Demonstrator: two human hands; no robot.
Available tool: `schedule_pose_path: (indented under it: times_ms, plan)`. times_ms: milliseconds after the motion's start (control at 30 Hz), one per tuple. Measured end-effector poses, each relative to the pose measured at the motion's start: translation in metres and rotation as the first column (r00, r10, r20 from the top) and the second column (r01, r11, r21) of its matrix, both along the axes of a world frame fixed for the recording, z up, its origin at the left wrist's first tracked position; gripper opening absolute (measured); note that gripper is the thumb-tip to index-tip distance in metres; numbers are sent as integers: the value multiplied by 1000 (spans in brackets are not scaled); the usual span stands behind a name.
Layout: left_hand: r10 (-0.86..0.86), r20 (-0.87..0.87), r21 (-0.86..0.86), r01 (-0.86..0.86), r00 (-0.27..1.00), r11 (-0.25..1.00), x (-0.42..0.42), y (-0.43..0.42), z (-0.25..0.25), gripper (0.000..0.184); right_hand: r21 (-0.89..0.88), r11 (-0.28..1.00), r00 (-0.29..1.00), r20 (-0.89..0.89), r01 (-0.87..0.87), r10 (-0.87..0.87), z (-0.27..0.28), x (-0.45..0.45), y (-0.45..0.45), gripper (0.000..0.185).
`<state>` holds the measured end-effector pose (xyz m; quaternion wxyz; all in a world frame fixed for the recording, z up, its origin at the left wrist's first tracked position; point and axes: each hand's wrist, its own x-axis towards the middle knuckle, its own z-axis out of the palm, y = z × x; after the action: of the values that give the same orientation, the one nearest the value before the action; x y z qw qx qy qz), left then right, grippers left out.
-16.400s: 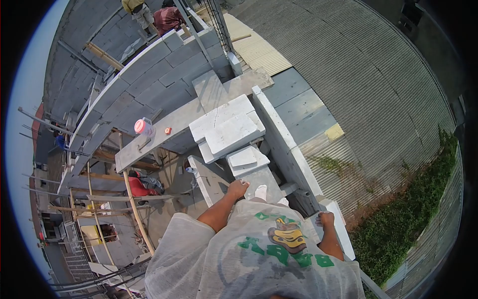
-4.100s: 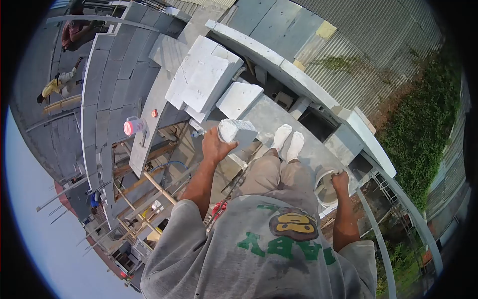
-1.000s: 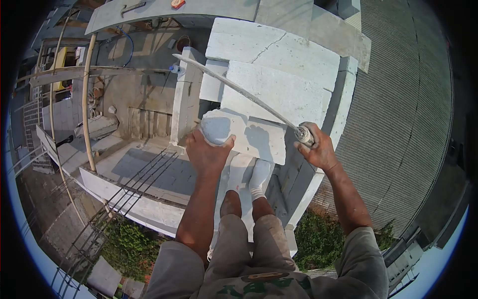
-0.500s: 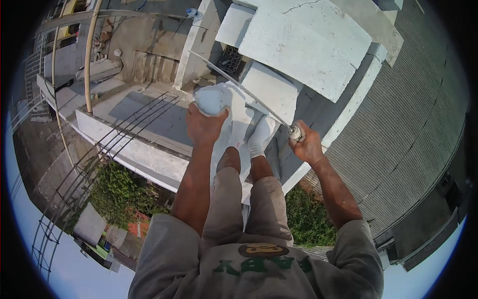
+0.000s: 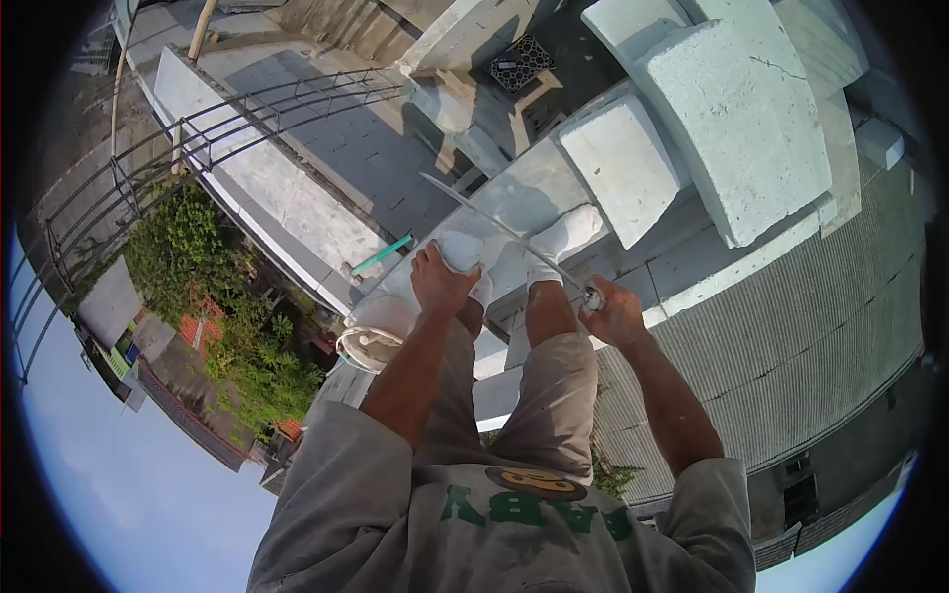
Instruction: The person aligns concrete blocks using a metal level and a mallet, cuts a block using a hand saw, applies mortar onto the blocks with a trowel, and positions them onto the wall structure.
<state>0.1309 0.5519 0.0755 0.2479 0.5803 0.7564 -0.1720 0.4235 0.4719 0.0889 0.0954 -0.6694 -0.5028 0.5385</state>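
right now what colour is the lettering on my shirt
The lettering is green, clearest in the head view.

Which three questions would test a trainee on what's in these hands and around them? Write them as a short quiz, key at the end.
1. What does the right hand hold?
A) A hammer
B) A long thin blade, by its handle
C) A coil of rope

2. True or false: the left hand grips a pale chunk.

3. Fill in the blank: the bucket is nearer to the person's ____ hand than to the other.

Key: 1. B; 2. True; 3. left
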Motion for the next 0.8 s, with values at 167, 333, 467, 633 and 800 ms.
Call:
schedule_pose_path:
  times_ms: [167, 333, 467, 633, 800]
  plan:
    - [187, 0, 45, -187, 982, 981, -51, -22, 25, 85, -137, 980, 978, 137, -141, 160, 33, -28, 37, 39]
    - [359, 33, 79, -361, 933, 929, -116, -29, 44, 85, -40, 939, 916, 211, -341, 342, 47, -75, 77, 36]
    - [434, 45, 160, -436, 900, 886, -157, -37, 50, 80, -239, 813, 803, 166, -531, 573, 74, -136, 132, 63]
    - [479, 98, 184, -489, 872, 853, -155, -40, 31, 77, -66, 853, 830, 201, -518, 520, 56, -158, 132, 57]
    - [545, 153, 153, -564, 824, 811, -95, -28, 11, 85, -62, 796, 784, 137, -603, 605, 37, -146, 152, 49]
